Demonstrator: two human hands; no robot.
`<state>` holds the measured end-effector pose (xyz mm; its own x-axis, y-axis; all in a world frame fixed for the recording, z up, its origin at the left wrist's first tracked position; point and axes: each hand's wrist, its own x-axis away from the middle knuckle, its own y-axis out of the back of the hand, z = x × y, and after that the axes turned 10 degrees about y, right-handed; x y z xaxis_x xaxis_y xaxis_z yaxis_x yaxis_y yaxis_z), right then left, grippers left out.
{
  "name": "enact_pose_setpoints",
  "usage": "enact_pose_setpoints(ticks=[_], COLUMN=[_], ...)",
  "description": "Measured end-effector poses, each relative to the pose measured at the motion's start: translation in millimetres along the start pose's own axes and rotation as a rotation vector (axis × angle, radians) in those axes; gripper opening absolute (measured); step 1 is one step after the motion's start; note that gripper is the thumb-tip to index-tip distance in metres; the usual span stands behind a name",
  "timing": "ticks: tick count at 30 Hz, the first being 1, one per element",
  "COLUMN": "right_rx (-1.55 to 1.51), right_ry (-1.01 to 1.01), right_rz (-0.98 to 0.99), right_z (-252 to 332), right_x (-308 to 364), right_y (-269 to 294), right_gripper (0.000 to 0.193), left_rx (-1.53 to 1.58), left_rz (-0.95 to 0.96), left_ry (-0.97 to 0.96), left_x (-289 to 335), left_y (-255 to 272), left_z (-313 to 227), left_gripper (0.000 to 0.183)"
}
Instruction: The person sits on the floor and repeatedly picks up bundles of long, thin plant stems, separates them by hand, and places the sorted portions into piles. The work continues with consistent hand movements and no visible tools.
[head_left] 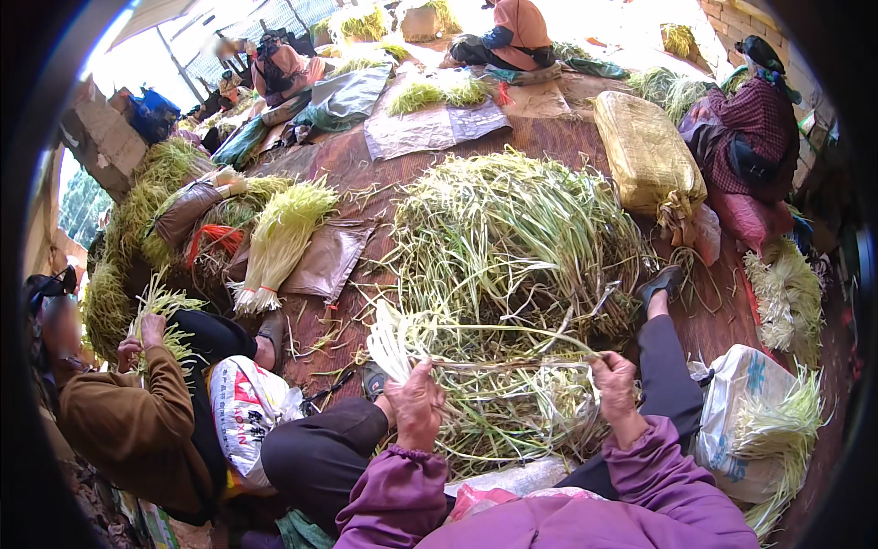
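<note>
My left hand (417,405) is closed round a small bunch of pale shoots with white stems (391,346), which look like blanched chives or garlic shoots. My right hand (616,389) pinches the end of a long thin stalk (526,364) that stretches across from the left hand. Both hands are held over loose green and withered stalks (512,416) between my legs. Just beyond rises a large tangled heap of long green shoots (521,233).
At my left a person in a brown top (128,425) handles shoots beside a white sack (249,416). Tied pale bundles (285,240) lie ahead left. A yellow sack (647,160) stands far right; a white sack (745,416) with shoots is at my right. Other people sit farther back.
</note>
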<state>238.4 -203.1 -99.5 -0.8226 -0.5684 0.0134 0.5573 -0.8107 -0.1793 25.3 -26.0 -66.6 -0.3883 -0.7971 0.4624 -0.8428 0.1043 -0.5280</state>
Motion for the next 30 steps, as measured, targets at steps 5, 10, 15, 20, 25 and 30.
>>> enact_pose_setpoints(ticks=[5, 10, 15, 20, 25, 30], right_rx=[1.273, 0.549, 0.158, 0.193, 0.571, 0.230], right_ry=[-0.197, -0.031, -0.022, 0.043, 0.137, -0.476], right_rz=[0.251, 0.704, 0.900, 0.795, 0.475, 0.748], right_z=[-26, -10, -12, -18, -39, -41], right_x=[-36, -33, -18, -13, -36, -24], right_y=[89, -27, -99, -97, -63, -72], right_gripper=[0.045, 0.036, 0.027, 0.015, 0.023, 0.042], left_rx=[-0.150, -0.336, -0.303, -0.266, -0.269, -0.304], left_rz=[0.104, 0.140, 0.155, 0.158, 0.185, 0.250], left_ry=[0.007, -0.014, 0.008, 0.097, 0.069, 0.142], left_x=[7, 10, 16, 14, 15, 15], left_y=[-8, -10, -28, -18, -21, -17], left_z=[-7, 4, 5, 5, 3, 5], left_gripper=[0.014, 0.016, 0.012, 0.014, 0.014, 0.016])
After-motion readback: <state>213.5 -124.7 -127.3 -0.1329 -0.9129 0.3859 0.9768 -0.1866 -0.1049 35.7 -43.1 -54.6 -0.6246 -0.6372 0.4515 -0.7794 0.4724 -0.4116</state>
